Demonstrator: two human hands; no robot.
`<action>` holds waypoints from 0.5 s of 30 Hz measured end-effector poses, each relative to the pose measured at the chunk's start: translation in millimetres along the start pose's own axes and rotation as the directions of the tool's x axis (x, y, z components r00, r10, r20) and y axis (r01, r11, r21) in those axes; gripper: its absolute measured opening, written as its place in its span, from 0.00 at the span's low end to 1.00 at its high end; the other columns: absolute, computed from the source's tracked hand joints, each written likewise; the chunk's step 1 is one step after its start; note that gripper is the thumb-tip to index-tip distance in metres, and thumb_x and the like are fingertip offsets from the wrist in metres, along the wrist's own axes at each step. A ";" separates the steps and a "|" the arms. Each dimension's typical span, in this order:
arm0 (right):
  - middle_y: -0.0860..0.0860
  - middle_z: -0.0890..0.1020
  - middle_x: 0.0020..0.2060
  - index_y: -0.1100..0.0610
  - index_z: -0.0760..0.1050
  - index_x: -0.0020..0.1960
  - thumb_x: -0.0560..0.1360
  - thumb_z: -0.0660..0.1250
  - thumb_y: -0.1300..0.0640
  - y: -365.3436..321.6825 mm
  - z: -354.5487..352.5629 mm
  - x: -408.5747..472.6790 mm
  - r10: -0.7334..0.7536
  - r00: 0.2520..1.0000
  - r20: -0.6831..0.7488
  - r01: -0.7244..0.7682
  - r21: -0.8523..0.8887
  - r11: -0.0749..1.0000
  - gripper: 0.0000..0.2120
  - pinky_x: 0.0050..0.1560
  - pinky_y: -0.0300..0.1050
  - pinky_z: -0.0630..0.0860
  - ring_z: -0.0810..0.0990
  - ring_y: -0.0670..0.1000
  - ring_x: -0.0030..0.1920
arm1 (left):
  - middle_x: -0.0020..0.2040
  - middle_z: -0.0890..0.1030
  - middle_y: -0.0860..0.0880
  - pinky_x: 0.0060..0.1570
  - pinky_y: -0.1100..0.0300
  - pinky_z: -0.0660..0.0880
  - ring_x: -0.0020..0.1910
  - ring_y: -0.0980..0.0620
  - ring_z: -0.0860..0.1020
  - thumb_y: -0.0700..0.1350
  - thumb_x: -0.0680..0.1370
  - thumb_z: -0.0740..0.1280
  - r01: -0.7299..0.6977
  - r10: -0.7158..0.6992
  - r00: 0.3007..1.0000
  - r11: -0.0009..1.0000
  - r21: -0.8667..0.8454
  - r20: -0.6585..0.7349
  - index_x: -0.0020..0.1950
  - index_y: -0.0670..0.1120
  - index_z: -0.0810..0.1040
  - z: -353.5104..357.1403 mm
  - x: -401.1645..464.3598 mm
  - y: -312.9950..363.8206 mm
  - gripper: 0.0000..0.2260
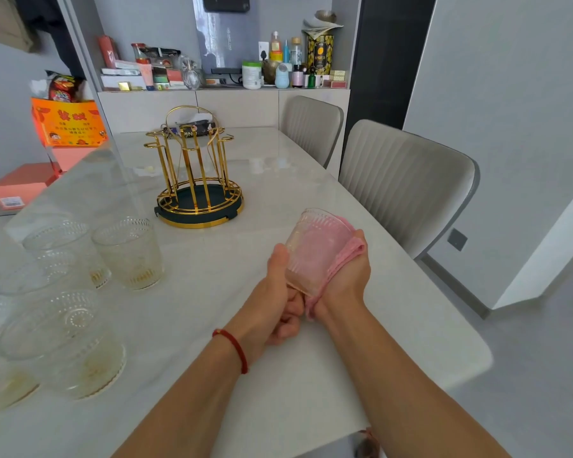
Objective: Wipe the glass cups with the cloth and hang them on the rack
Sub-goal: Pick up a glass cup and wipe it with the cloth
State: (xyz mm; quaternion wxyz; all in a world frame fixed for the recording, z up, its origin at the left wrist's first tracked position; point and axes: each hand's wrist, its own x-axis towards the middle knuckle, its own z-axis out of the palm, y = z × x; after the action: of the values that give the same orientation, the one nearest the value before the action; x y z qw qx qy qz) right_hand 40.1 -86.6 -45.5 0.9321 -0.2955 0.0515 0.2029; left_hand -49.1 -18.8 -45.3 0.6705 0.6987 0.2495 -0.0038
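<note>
A clear ribbed glass cup (pixel 315 246) is held over the table, tilted with its mouth facing away. My left hand (pixel 277 299) grips its left side, thumb along the wall and fingers curled below. My right hand (pixel 346 276) presses a pink cloth (pixel 343 256) against the cup's right side, and the cloth shows pink through the glass. The gold cup rack (pixel 196 173) on a dark round base stands further back on the table with no cup hanging on it. Several more glass cups (pixel 129 252) stand at the left.
The white marble table (pixel 212 276) runs away from me. Two grey chairs (pixel 404 183) stand along its right edge. A sideboard (pixel 225 104) crowded with bottles and boxes is behind. Orange and red boxes (pixel 67 127) sit at the far left.
</note>
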 end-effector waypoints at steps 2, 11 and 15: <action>0.55 0.83 0.44 0.54 0.80 0.54 0.81 0.56 0.37 -2.6 2.0 -1.8 0.004 1.000 -0.006 -0.004 -0.001 1.000 0.24 0.52 0.53 0.78 0.81 0.57 0.46 | 0.29 0.63 0.49 0.21 0.68 0.54 0.19 0.53 0.61 0.78 0.75 0.39 0.099 -0.089 0.988 0.993 -0.068 0.128 0.43 0.43 0.70 -6.9 -1.7 5.5 0.40; 0.57 0.82 0.50 0.54 0.81 0.56 0.78 0.58 0.35 2.3 0.0 1.6 -0.042 0.999 0.018 0.042 -0.013 0.999 0.25 0.61 0.61 0.76 0.81 0.60 0.51 | 0.25 0.64 0.48 0.22 0.66 0.56 0.18 0.54 0.62 0.75 0.76 0.39 -0.101 0.100 0.995 0.990 0.101 0.005 0.33 0.47 0.62 -0.3 -5.1 1.0 0.34; 0.58 0.79 0.55 0.56 0.77 0.62 0.79 0.57 0.38 -14.4 -3.1 1.6 -0.016 0.989 0.144 0.009 0.054 0.999 0.25 0.61 0.57 0.73 0.78 0.60 0.55 | 0.27 0.71 0.43 0.19 0.64 0.60 0.19 0.50 0.65 0.78 0.73 0.40 0.043 -0.050 0.982 0.998 0.041 0.180 0.42 0.41 0.70 -21.9 -3.9 -2.1 0.42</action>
State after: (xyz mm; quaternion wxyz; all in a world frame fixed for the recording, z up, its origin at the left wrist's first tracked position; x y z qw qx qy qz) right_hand 47.6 -98.5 -40.7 0.9422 -0.2556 -0.0128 0.2165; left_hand -60.5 0.4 -43.8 0.6771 0.7017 0.2039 -0.0875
